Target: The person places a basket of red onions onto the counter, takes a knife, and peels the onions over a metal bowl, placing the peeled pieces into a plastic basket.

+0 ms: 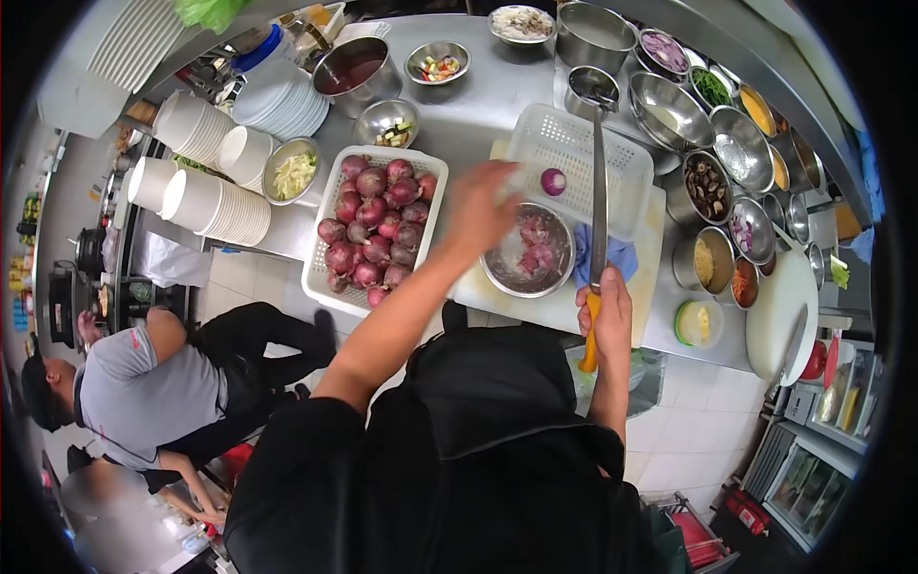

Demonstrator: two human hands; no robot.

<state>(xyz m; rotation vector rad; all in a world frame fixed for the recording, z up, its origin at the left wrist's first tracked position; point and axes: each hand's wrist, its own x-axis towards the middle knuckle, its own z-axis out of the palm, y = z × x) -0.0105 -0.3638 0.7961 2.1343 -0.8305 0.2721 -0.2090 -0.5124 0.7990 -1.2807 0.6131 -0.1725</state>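
My right hand (608, 311) is wrapped round the yellow handle of a long knife (600, 201), its blade pointing away from me over the white perforated tray (626, 187). In that tray sits one peeled red onion (553, 182). My left hand (486, 206), smeared by motion, hangs between the basket of red onions (442, 191) and the tray, beside a steel bowl (490, 273) with purple onion pieces (537, 251) in it. The bowl rests on a pale cutting board (641, 297). A blue cloth (617, 256) lies partly behind the knife.
Steel bowls and pots of ingredients, among them a mushroom pot (708, 187), line the right and back. Stacked white bowls (225, 206) and a pot of dark red liquid (356, 72) stand left. A co-worker in grey (153, 387) is at the lower left, near another person (186, 488).
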